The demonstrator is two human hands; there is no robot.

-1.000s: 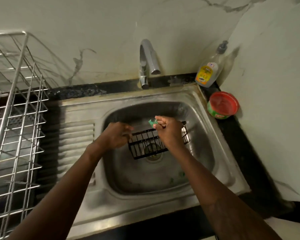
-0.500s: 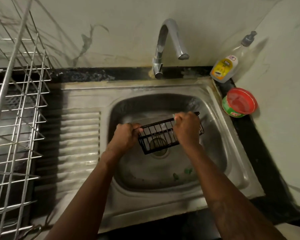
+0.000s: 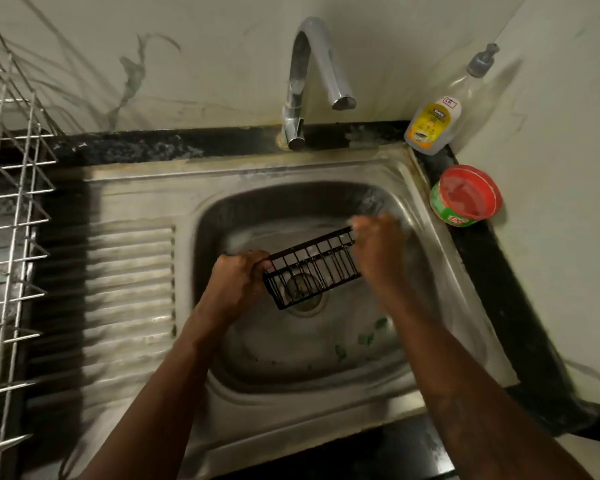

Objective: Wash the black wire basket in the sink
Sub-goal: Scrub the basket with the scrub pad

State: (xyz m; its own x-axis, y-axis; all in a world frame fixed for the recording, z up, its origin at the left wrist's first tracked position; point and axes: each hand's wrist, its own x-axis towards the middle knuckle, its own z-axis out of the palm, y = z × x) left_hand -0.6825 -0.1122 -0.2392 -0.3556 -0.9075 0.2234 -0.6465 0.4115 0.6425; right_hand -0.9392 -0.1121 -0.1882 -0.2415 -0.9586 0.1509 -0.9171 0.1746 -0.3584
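The black wire basket (image 3: 312, 268) is held tilted over the drain (image 3: 307, 294) inside the steel sink (image 3: 326, 168). My left hand (image 3: 238, 282) grips its left end. My right hand (image 3: 378, 251) is curled over the basket's far right end and is blurred by motion. Its fingers are closed around a scrub pad, of which only a pale bit shows at the fingertips. No water runs from the faucet (image 3: 312, 64).
A dish-soap bottle (image 3: 433, 123) stands in the back right corner, with a red-lidded green tub (image 3: 468, 195) in front of it. A metal wire dish rack (image 3: 11, 237) stands left of the ribbed drainboard. Small green scraps (image 3: 366, 337) lie on the sink floor.
My right hand has slid along the basket's top rim from its middle to its right end. The green pad seen in it a second ago is now hidden in the fist. The left grip is unchanged.
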